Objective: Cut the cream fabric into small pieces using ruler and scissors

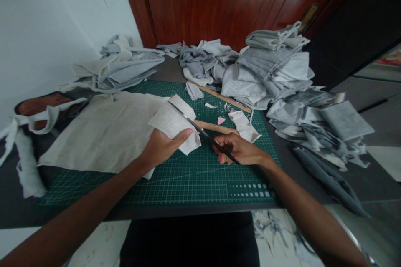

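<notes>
My left hand (163,146) grips a small pale piece of fabric (172,117), thumb on top and fingers underneath. In my right hand (234,148) is a pair of dark-handled scissors (205,134), with my fingers around the handles. The long blade reaches left across the fabric piece, whose lower right corner hangs beside the blade. Whether the blades are parted is hard to make out. Under and left of my left hand a large cream cloth (103,133) lies flat on the green cutting mat (194,183).
Wooden rulers (216,128) and small scraps (246,125) lie on the mat. Stacks of folded grey fabric (266,66) stand at the back right, with loose pieces (326,121) nearer. Another fabric pile (119,69) sits back left. A wooden door (206,4) rises behind the table.
</notes>
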`<action>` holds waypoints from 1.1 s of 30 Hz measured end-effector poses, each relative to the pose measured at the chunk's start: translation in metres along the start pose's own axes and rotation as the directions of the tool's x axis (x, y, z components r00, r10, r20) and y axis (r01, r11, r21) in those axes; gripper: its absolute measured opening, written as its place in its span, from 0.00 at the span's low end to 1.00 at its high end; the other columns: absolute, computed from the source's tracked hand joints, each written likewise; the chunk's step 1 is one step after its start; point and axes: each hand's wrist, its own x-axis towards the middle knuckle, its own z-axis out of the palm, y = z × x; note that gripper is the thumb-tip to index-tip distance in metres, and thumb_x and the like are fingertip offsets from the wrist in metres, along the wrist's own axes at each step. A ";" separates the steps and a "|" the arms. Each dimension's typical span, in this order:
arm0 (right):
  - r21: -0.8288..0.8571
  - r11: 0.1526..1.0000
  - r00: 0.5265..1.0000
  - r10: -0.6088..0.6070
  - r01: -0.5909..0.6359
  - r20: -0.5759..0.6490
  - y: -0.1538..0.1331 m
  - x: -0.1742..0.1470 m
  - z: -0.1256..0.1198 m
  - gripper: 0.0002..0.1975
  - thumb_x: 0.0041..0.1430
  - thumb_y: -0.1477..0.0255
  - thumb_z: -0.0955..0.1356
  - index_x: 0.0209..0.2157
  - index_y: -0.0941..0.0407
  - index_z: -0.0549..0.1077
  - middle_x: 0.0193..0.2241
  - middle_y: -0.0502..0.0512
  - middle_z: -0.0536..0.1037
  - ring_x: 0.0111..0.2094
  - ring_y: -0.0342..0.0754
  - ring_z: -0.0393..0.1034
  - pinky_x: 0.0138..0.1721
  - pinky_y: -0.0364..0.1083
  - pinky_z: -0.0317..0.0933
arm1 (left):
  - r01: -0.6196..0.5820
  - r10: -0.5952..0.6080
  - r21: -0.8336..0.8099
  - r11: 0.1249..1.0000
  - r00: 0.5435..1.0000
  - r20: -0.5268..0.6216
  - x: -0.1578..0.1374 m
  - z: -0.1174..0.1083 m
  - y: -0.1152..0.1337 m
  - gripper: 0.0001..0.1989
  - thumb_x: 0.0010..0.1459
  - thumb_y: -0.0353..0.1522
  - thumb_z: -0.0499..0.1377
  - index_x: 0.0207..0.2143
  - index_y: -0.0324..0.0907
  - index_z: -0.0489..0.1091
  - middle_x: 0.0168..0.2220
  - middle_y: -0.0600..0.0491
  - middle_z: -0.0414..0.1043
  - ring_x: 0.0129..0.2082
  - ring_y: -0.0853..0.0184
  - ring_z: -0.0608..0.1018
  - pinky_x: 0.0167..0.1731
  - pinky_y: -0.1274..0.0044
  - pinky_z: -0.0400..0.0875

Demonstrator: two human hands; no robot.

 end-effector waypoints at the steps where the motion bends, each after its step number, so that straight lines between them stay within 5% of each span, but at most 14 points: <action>1: 0.003 1.000 1.000 -0.001 0.001 0.001 0.000 0.000 0.000 0.25 0.55 0.52 0.76 0.28 0.55 0.65 0.22 0.43 0.65 0.23 0.39 0.58 0.22 0.40 0.50 | -0.001 0.001 0.005 1.000 1.000 0.001 0.000 0.000 0.000 0.29 0.60 0.48 0.65 0.59 0.46 0.67 0.46 0.48 0.82 0.54 0.53 0.81 0.59 0.60 0.75; 21: -0.004 1.000 0.999 0.004 -0.004 -0.047 0.006 0.002 0.000 0.28 0.52 0.51 0.78 0.24 0.55 0.62 0.20 0.42 0.61 0.21 0.38 0.55 0.22 0.40 0.47 | 0.062 -0.058 -0.040 0.997 0.994 0.095 0.000 -0.003 -0.002 0.14 0.57 0.44 0.65 0.38 0.45 0.73 0.39 0.49 0.82 0.39 0.55 0.84 0.49 0.61 0.82; 27: 0.004 1.000 0.998 0.013 -0.013 -0.058 0.007 0.001 -0.001 0.28 0.54 0.51 0.77 0.24 0.55 0.62 0.18 0.43 0.65 0.19 0.39 0.57 0.21 0.41 0.48 | 0.055 -0.053 -0.027 0.998 0.996 0.077 -0.001 -0.002 -0.005 0.14 0.56 0.45 0.66 0.38 0.46 0.72 0.36 0.50 0.81 0.46 0.52 0.83 0.55 0.60 0.78; 33: -0.023 1.000 0.997 -0.004 0.002 -0.079 0.007 0.001 -0.001 0.28 0.55 0.51 0.77 0.24 0.55 0.62 0.18 0.44 0.65 0.18 0.38 0.57 0.19 0.40 0.48 | 0.129 -0.135 -0.104 0.986 0.989 -0.054 0.003 -0.003 -0.009 0.16 0.60 0.49 0.60 0.34 0.46 0.71 0.32 0.51 0.79 0.38 0.54 0.82 0.47 0.61 0.80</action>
